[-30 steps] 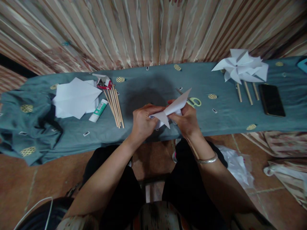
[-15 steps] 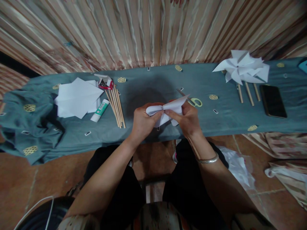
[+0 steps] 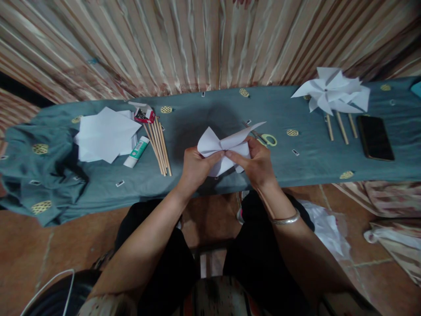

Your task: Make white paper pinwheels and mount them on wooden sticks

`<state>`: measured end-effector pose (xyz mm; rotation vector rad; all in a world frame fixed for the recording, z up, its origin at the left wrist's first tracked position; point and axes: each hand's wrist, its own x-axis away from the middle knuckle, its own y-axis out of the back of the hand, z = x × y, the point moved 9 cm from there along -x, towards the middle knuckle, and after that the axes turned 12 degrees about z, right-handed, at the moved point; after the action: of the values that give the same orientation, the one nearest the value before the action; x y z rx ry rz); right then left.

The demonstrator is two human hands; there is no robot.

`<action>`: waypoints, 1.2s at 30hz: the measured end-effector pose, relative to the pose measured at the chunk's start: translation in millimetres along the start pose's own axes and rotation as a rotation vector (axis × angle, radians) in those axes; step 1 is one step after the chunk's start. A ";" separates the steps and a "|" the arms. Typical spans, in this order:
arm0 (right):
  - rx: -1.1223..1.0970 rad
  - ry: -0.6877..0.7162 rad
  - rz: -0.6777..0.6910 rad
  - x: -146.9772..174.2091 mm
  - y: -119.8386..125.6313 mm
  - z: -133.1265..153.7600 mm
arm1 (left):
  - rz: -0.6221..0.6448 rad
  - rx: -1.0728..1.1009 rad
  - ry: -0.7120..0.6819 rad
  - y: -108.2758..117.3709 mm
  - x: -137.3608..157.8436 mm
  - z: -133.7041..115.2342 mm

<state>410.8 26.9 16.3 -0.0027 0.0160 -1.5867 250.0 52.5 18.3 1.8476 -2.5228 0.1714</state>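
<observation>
A white paper pinwheel [image 3: 210, 141], its corners curled in toward the centre, is held between both hands above the table. My left hand [image 3: 197, 166] grips its left side, thumb pressed near the middle. From the right, my right hand [image 3: 258, 162] pinches it, that thumb also at the centre and almost meeting the other. One pointed blade sticks up to the right. Fingers behind the paper are hidden. Just beyond my right hand lie scissors [image 3: 270, 140] with pale green handles, partly covered by the paper.
Left on the cloth-covered table [image 3: 184, 114] are white paper sheets [image 3: 105, 134], a glue stick [image 3: 136, 152], an opened red box [image 3: 144, 114] of small metal pieces and several wooden sticks [image 3: 160, 147]. Finished pinwheels [image 3: 332, 92] and a phone [image 3: 375, 137] lie right.
The paper pinwheel has tilted so its face shows more, and its left blade now stands up in a point. Both hands keep nearly the same place.
</observation>
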 end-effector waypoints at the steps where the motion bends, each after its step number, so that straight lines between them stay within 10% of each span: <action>1: -0.003 -0.007 0.004 0.1 -0.2 -0.1 | 0.002 0.019 0.011 -0.2 -0.2 1.6; 36: -0.046 -0.136 0.051 6.9 -12.1 -5.6 | 0.054 0.240 0.188 0.4 10.2 23.7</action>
<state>398.5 20.2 10.7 -0.1445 -0.0533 -1.5322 247.9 40.7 -4.5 1.7393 -2.5150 0.6431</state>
